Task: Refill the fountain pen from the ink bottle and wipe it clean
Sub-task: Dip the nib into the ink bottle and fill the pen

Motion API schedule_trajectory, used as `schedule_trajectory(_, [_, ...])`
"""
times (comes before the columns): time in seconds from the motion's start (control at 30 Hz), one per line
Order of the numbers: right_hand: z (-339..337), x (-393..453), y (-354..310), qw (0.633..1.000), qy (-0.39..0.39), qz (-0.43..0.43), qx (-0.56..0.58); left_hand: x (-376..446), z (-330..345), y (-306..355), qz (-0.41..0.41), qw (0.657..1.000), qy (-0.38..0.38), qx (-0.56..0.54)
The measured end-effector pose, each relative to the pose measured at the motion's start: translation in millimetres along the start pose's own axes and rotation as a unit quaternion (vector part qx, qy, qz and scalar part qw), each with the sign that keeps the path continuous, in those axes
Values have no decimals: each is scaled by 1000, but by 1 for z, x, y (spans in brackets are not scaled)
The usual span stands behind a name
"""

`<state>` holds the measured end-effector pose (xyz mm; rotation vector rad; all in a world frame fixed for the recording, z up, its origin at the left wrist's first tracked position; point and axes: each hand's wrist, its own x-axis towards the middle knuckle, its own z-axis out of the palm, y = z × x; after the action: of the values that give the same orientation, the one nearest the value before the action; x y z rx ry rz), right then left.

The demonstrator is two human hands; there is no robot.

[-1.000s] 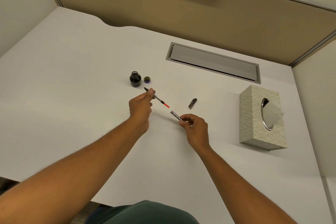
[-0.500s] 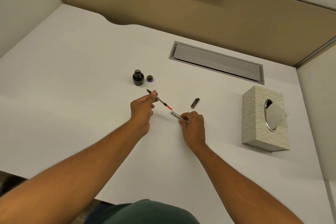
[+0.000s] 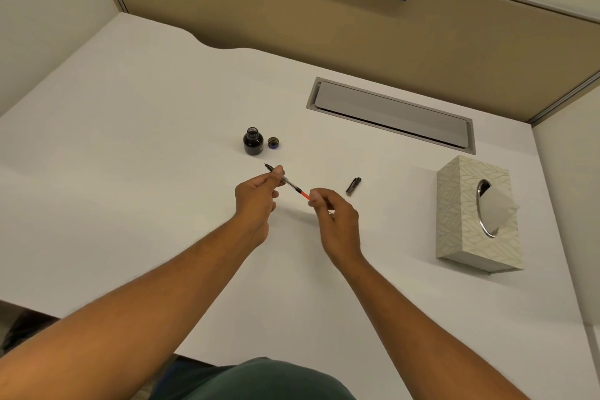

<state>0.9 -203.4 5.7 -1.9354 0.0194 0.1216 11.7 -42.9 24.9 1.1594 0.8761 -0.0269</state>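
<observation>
An open ink bottle (image 3: 253, 141) stands on the white desk (image 3: 130, 172), its lid (image 3: 273, 142) lying just to its right. My left hand (image 3: 258, 195) holds the fountain pen (image 3: 290, 184) near its nib, which points up-left toward the bottle. The pen's barrel is off, so the clear converter with its red end shows. My right hand (image 3: 334, 216) pinches that red end with thumb and forefinger. A small metallic glint shows under its curled fingers; the barrel itself is hidden. The pen's dark cap (image 3: 353, 187) lies on the desk to the right.
A patterned tissue box (image 3: 467, 237) with a tissue sticking out stands at the right. A grey cable-tray flap (image 3: 389, 114) is set into the desk at the back. Tan partition walls close in the desk behind and on both sides.
My right hand lifted from the desk, where it held the barrel, and moved up-left to the pen's red end. The barrel is no longer visible. My left hand stayed nearly still.
</observation>
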Motion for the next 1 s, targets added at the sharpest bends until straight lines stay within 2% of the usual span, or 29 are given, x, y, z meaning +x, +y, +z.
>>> schedule_trajectory(0.13, [9,6,-26,991,-12,80,105,-2,-7,8,3,1000,-10,-1])
schedule_trajectory(0.27, [18,18,-50,955,4,174,240,-1,-20,17,0,1000,-30,-7])
schedule_trajectory(0.43, [40,42,-74,911,4,229,342,7,-45,33,-27,996,-78,-20])
schedule_trajectory(0.53, [58,56,-87,899,-7,245,364,18,-66,46,-51,991,-123,-11])
schedule_trajectory(0.7, [87,75,-103,923,-36,230,308,44,-106,74,-19,972,-215,92])
schedule_trajectory(0.83, [104,95,-118,957,-40,166,234,75,-120,107,71,933,-266,232])
schedule_trajectory(1.0, [114,128,-137,976,-20,118,181,109,-103,144,157,879,-315,323])
